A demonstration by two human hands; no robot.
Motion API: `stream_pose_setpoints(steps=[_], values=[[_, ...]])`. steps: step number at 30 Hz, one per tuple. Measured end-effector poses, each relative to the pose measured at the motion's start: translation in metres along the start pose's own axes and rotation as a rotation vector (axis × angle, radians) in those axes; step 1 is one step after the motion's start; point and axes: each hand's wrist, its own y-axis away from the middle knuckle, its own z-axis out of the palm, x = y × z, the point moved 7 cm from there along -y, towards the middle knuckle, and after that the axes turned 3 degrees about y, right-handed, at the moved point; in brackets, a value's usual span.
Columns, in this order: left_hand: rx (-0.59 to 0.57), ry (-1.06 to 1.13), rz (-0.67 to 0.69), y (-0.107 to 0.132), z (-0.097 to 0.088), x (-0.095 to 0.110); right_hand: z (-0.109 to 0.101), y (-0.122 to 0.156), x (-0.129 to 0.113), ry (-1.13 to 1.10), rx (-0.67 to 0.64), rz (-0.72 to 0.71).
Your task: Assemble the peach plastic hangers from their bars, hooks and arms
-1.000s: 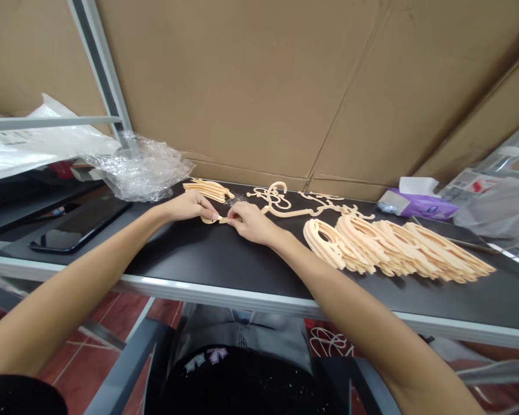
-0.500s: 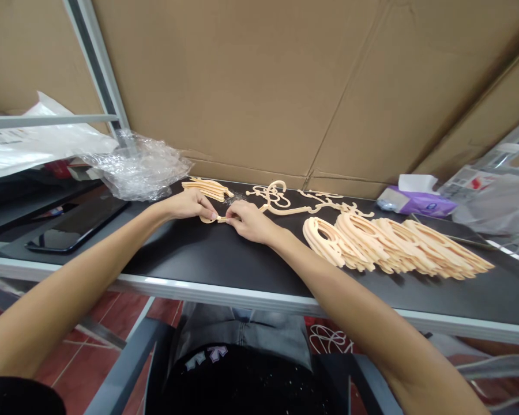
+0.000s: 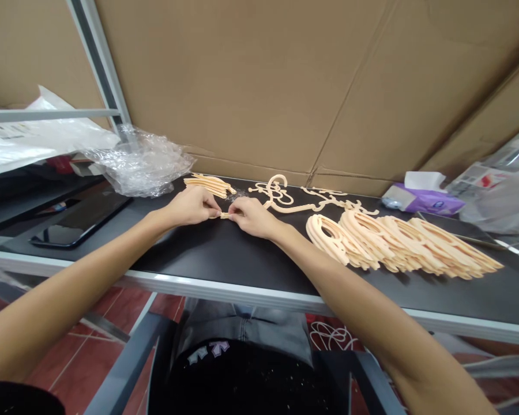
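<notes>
My left hand (image 3: 192, 206) and my right hand (image 3: 251, 215) meet over the black table (image 3: 225, 259), fingers pinched from both sides on a small peach plastic piece (image 3: 225, 215). Just behind the left hand lies a small stack of peach strips (image 3: 208, 184). Behind the right hand lie loose curly peach hook parts (image 3: 281, 196). To the right a long fanned row of peach hanger-shaped pieces (image 3: 398, 242) rests on the table.
Crumpled clear plastic wrap (image 3: 140, 164) and a white bag (image 3: 34, 138) sit at the left. A dark phone (image 3: 80, 222) lies on the table's left end. A purple tissue pack (image 3: 424, 199) is at the far right. Cardboard (image 3: 259, 80) walls the back.
The hands have closed together slightly on the small piece; the curved part seen under the left hand earlier is now hidden. The view shifted a little.
</notes>
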Motion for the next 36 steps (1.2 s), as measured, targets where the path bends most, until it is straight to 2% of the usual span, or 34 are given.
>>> stream_pose_setpoints(steps=[6, 13, 22, 30, 36], values=[[0.056, -0.245, 0.015, 0.005, 0.001, 0.013, -0.001, 0.0, 0.001, 0.008, 0.0, 0.017], [0.069, -0.368, 0.083, 0.009, 0.006, 0.024, -0.001, -0.001, 0.002, 0.033, 0.008, -0.007], [0.043, -0.327, 0.078, 0.006, 0.007, 0.022, 0.0, -0.003, 0.008, 0.003, 0.005, 0.031], [-0.009, -0.364, 0.077, 0.007, 0.008, 0.029, 0.001, -0.001, 0.004, 0.053, -0.006, -0.021], [-0.03, -0.281, 0.08, 0.006, 0.005, 0.03, 0.004, 0.001, -0.003, 0.093, -0.036, -0.093]])
